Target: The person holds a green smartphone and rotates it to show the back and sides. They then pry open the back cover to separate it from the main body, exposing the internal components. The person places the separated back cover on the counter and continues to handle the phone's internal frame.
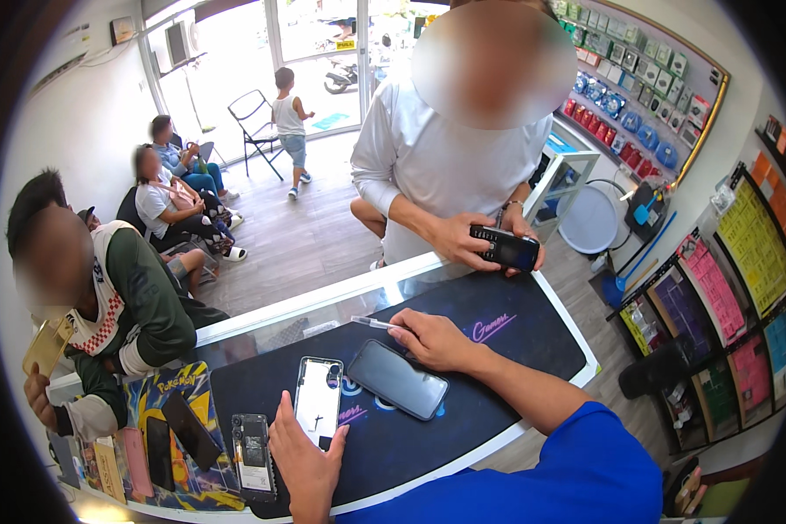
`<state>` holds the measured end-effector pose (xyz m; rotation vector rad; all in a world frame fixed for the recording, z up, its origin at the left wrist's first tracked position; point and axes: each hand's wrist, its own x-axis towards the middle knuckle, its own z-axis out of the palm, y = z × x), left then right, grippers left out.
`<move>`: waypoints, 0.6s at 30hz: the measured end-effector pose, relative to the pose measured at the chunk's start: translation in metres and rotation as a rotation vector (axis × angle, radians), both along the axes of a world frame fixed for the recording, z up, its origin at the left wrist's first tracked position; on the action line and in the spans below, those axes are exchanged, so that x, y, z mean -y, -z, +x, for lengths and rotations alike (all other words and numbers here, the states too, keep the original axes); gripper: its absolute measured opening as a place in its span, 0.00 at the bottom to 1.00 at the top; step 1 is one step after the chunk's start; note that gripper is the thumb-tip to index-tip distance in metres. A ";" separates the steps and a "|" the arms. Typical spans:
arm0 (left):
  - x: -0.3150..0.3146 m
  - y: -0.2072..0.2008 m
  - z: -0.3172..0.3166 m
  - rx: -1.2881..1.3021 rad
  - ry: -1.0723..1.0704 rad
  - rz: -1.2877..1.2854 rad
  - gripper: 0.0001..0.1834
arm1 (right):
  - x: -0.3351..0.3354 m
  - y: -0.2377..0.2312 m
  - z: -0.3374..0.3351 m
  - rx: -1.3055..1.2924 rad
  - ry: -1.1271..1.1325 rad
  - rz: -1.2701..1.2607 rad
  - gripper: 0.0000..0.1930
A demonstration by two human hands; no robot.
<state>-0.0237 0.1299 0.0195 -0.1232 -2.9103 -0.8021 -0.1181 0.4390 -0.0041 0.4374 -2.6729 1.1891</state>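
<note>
My right hand (435,339) pinches a slim, pale, pen-like tool (371,322) above the dark desk mat (489,384). Just below that hand lies a dark-screened smartphone (399,379), face up and tilted. My left hand (306,458) has its fingers stretched out at the lower edge of a white phone back panel (317,390) with a camera cutout; whether it grips the panel I cannot tell, but nothing shows wrapped in its fingers. Left of it rests an opened phone (253,458) with its battery and inner parts exposed.
Across the white-edged counter (576,332), a person in white holds a black keypad phone (505,248). At left, a person in green leans in with a gold phone (48,347). Several phones lie on a yellow-blue mat (179,393). Others sit behind, near a folding chair (255,131).
</note>
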 end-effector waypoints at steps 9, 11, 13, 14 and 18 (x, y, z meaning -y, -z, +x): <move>-0.006 0.000 -0.001 -0.001 0.025 -0.086 0.61 | -0.003 -0.007 0.001 0.103 -0.068 0.042 0.15; -0.009 -0.005 0.005 0.010 0.006 -0.089 0.61 | -0.004 -0.014 -0.004 0.097 -0.063 0.057 0.15; -0.008 -0.004 0.011 -0.038 0.024 -0.069 0.61 | -0.001 -0.009 -0.002 0.102 -0.083 0.055 0.15; -0.009 -0.004 0.013 -0.052 0.023 -0.065 0.60 | -0.003 -0.009 -0.005 0.041 -0.091 0.063 0.15; -0.013 0.004 0.011 -0.069 0.075 -0.029 0.60 | -0.001 -0.005 -0.008 0.088 -0.061 0.040 0.15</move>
